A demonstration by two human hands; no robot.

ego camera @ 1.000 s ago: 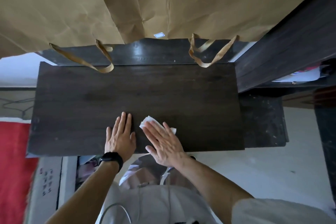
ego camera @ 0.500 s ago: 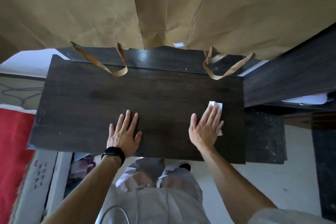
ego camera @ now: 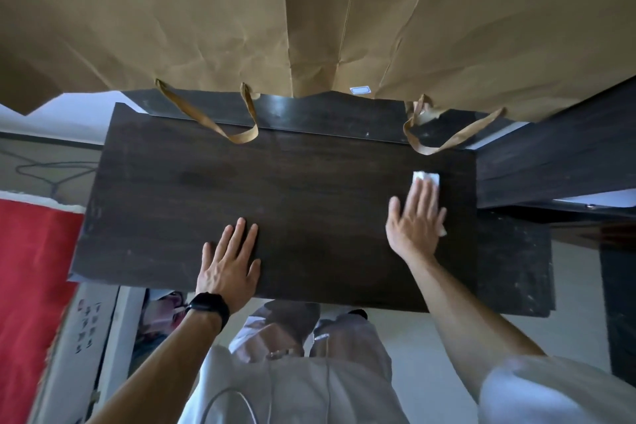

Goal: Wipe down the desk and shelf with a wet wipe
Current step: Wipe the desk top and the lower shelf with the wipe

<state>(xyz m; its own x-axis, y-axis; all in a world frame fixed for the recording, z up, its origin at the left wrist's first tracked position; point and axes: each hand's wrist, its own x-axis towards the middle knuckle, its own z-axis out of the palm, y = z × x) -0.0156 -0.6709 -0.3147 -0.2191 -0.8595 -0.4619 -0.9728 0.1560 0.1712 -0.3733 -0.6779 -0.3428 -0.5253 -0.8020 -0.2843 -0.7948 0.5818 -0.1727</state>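
A dark wooden desk top fills the middle of the view. My right hand lies flat near the desk's right edge, pressing a white wet wipe against the wood; the wipe shows past my fingertips and beside my little finger. My left hand rests flat on the desk near the front edge, fingers spread, holding nothing; a black watch sits on that wrist. A dark shelf board adjoins the desk on the right.
Two large brown paper bags hang over the desk's far edge, their handles drooping onto the wood. A lower dusty black surface sits right of the desk. A red cloth lies at left, with cables behind it.
My right hand has slid the wipe from the desk's front centre to the right edge and slightly farther back. My left hand has stayed planted.
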